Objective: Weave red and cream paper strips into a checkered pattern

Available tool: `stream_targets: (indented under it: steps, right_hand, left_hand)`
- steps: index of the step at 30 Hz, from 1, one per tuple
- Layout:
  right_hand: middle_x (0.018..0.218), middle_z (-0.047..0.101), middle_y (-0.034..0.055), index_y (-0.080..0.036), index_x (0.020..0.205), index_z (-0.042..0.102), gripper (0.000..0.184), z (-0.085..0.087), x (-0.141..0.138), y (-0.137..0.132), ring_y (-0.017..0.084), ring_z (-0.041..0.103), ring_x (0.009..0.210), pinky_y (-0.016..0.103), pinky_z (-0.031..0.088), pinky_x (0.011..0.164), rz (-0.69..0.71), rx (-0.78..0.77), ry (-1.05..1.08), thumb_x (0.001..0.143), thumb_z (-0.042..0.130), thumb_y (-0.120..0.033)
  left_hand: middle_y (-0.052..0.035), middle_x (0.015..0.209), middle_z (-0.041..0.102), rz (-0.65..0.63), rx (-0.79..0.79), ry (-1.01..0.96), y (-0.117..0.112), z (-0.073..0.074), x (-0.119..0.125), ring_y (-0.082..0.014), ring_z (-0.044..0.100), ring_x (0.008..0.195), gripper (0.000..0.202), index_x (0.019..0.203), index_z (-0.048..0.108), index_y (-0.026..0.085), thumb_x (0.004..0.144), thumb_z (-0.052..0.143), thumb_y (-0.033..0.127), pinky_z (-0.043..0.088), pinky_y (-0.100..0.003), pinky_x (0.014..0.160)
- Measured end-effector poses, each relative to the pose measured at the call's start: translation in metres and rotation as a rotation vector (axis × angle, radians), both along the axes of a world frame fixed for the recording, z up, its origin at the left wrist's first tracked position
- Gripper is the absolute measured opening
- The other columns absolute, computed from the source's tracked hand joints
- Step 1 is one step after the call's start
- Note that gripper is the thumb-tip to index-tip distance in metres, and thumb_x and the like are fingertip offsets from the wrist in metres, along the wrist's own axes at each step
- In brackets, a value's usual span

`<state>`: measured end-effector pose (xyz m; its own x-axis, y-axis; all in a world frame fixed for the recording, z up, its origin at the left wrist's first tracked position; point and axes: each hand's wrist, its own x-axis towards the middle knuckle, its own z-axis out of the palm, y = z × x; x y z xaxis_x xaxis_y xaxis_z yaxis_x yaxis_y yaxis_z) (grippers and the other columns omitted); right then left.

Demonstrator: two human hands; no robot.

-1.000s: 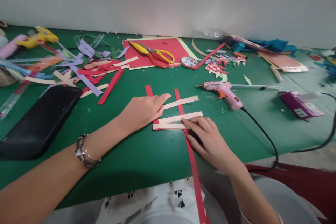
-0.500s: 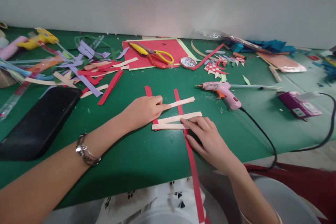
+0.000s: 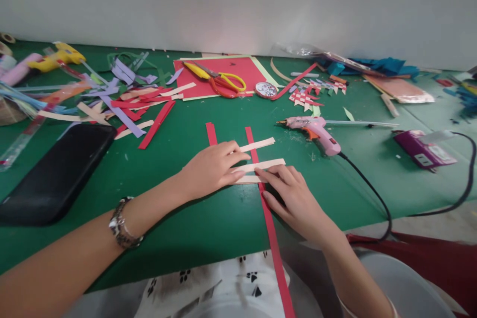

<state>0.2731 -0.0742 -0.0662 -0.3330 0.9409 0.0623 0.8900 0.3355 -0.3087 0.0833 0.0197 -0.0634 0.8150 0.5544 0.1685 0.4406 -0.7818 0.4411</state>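
Note:
Several cream paper strips [image 3: 263, 144] lie across a short red strip [image 3: 210, 134] and a long red strip [image 3: 275, 248], which runs toward me over the table edge. My left hand [image 3: 214, 166] rests on the left part of this lattice, its index finger and thumb apart, covering where the short red strip meets the cream ones. With fingers outstretched, my right hand [image 3: 290, 191] presses the lower cream strips at the long red strip. Its thumb lies beside that red strip.
A pink glue gun [image 3: 316, 131] with a cord lies right, near a purple power adapter [image 3: 425, 148]. Scissors [image 3: 219, 79] rest on red paper [image 3: 186, 72] behind. On the left are a black phone-like slab [image 3: 59, 171], loose strips [image 3: 126, 114] and a yellow glue gun [image 3: 55, 57].
My left hand has shifted slightly down from the upper cream strip onto the lower ones, with its thumb now out along them. The right hand has stayed in place.

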Motion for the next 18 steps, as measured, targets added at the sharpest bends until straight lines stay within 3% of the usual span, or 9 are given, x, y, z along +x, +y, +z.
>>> stream_targets:
  steps: [8,18]
  right_hand:
    - [0.093,0.054,0.0065,-0.020,0.136,0.016,0.055,-0.0049,0.0015,-0.0019,0.021,0.048,0.088,0.042,0.042,0.081,-0.047,0.072,0.131,0.087,0.040,-0.023]
    - [0.097,0.054,0.0083,-0.019,0.132,0.024,0.049,-0.0044,0.0002,-0.0013,0.022,0.047,0.089,0.040,0.042,0.079,-0.049,0.064,0.121,0.086,0.039,-0.023]
  left_hand:
    - [-0.0061,0.094,0.054,-0.002,-0.045,0.078,0.0011,-0.0028,0.0013,-0.0160,0.055,0.077,0.028,0.107,0.055,0.015,0.086,0.043,0.028,0.043,-0.026,0.069]
    - [-0.0054,0.090,0.054,0.053,-0.066,0.075,0.0019,-0.0044,0.0046,-0.0127,0.053,0.066,0.024,0.101,0.058,0.013,0.084,0.046,0.027,0.042,-0.024,0.063]
